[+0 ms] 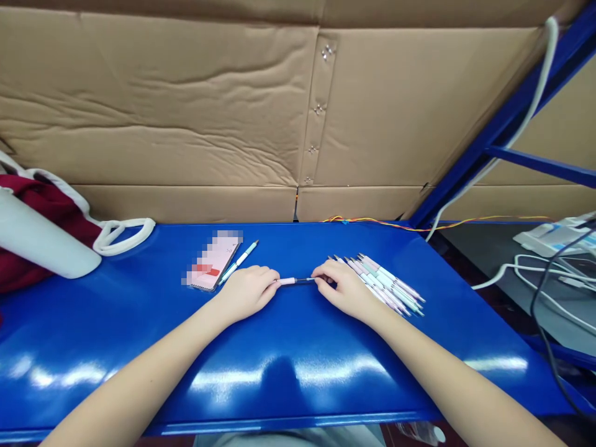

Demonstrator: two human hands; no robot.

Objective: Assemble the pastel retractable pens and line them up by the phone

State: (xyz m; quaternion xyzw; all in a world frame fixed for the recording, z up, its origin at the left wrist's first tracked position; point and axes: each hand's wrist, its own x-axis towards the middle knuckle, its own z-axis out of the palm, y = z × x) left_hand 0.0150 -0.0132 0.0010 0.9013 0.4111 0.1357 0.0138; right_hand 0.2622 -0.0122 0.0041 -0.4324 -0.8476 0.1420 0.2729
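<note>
Pen (pixel 295 280) pinched across both closed grips: left grip (pixel 246 292) on pink end, right grip (pixel 339 288) on dark end, beside pen pile (pixel 388 282).

No legible text right now, phone screen (pixel 212 261) pixelated, pens (pixel 386 282) too small to read, nothing else showing any writing

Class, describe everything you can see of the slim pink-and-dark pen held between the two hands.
The slim pen lies roughly level. Its pale pink, plastic-looking section is pinched by the bare left hand, and its thin dark section by the bare right hand. Fingers hide both ends. It sits above the glossy blue bench; contact cannot be told.
</note>
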